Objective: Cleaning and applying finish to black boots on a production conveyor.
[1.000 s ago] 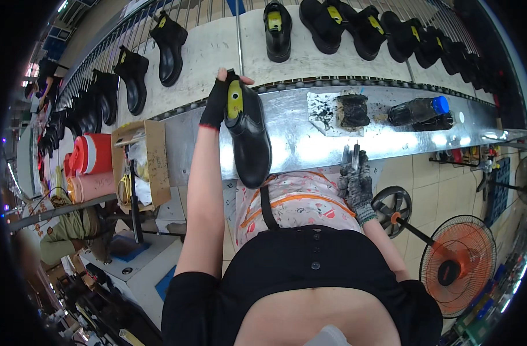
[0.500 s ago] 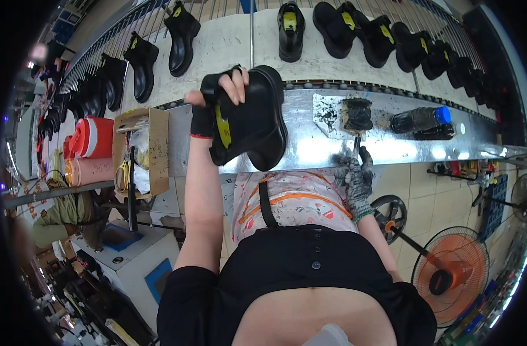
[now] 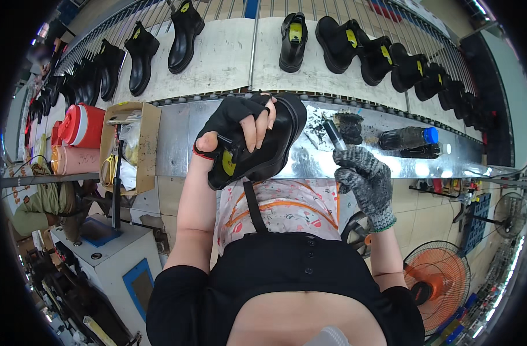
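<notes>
While the left hand is wrapping its fingers around a black boot above the metal bench, the gloved right hand is gripping a brush, fingers curled together, right of the boot.

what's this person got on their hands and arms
The left hand wears a black fingerless glove with a red band at the wrist. The right hand wears a full grey speckled knit glove. Both forearms are bare below short black sleeves.
</notes>
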{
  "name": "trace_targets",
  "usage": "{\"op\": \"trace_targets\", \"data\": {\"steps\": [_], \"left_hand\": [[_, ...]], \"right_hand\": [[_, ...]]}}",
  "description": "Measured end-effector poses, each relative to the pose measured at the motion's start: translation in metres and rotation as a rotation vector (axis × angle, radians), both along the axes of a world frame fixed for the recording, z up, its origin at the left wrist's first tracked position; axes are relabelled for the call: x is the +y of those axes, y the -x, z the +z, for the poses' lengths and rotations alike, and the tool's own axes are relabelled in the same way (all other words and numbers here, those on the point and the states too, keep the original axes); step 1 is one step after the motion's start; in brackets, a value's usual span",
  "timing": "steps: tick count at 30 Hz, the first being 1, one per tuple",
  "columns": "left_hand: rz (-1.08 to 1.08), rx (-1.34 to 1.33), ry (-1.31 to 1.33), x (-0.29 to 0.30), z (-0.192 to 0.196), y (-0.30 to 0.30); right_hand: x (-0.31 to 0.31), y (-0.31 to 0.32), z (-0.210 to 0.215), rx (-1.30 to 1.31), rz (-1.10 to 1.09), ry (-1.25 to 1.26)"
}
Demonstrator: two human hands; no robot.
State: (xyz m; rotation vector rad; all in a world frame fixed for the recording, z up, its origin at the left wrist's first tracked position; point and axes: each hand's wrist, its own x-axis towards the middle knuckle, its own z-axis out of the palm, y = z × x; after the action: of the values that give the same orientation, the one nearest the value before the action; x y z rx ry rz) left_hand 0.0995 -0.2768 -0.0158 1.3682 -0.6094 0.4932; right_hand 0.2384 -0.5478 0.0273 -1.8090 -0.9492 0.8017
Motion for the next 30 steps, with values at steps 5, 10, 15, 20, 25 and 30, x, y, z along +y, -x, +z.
{"op": "trace_targets", "data": {"steps": [5,10,15,20,25,30], "left_hand": [[0.032,0.053,0.009,-0.005,0.001,0.004],[0.011,0.019,0.008,-0.007,0.003,0.003],[-0.013,0.023,0.011,-0.003,0.001,0.002],[0.01,0.008,0.001,-0.005,0.002,0.001],[-0.028,-0.041,-0.016,-0.004,-0.002,-0.001],[-0.025,-0.006,0.0,-0.002,0.003,0.002]], "right_hand": [[0.015,-0.003,0.02,-0.645,0.282,-0.124],[0.022,-0.003,0.024,-0.804,0.355,-0.103],[0.023,-0.004,0.019,-0.862,0.36,-0.132],[0.025,-0.002,0.023,-0.844,0.38,-0.097],[0.025,-0.003,0.021,-0.828,0.389,-0.103],[0.027,-0.008,0.022,-0.968,0.444,-0.082]]}}
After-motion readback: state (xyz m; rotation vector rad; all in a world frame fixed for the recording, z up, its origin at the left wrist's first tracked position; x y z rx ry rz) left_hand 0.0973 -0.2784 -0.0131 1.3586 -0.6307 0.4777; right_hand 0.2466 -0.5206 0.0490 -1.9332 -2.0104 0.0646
